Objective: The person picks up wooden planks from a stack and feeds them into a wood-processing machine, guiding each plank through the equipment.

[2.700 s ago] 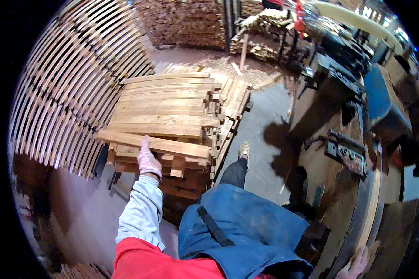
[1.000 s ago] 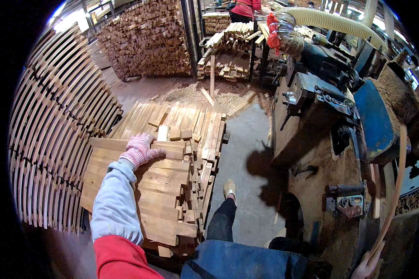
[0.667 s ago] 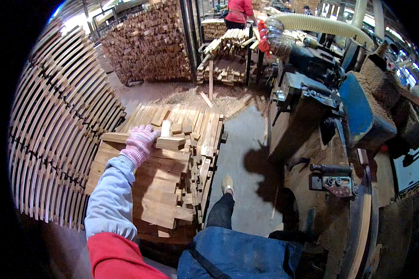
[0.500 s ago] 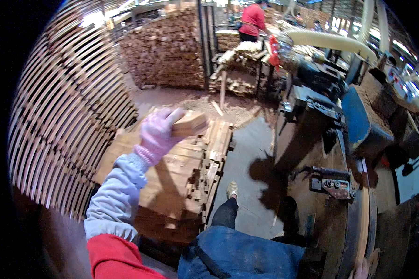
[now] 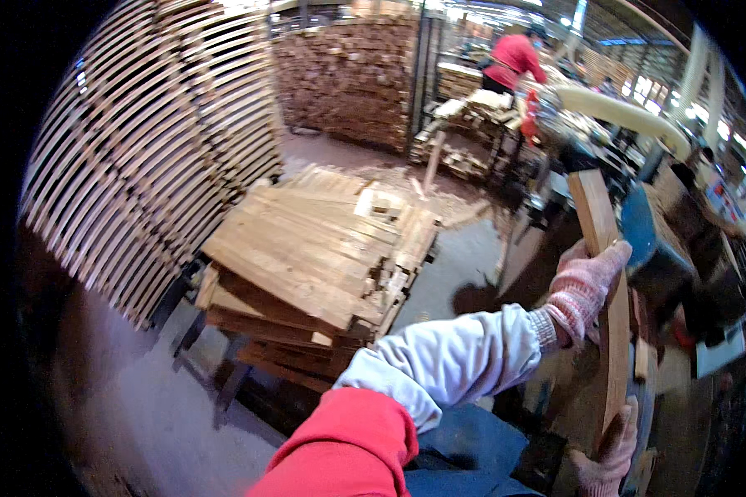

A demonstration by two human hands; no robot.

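A long wooden board [image 5: 613, 348] slants upright in front of me on the right, over the machine table. My left hand [image 5: 590, 277], in a pink knitted glove, is wrapped round its upper half. Lower down, my right hand [image 5: 609, 458], gloved alike, grips the board near its bottom end. Left of my arm is a stack of wooden boards [image 5: 298, 248], with short loose pieces [image 5: 379, 205] on its far right part. My left forearm reaches across in a pale grey sleeve cover with red cloth above it.
Tall racks of spaced slats [image 5: 157, 141] rise on the left. A piled wall of wood [image 5: 348, 83] stands behind. Right of the board sits a blue metal chute [image 5: 645, 228] by the machine. Far back, a person in red [image 5: 515, 60] bends over wood near a pale hose [image 5: 626, 112].
My left hand has swung from above the stack, where it held a wooden piece, rightward to the machine side. Both hands now grip a raised board. My view has turned left.
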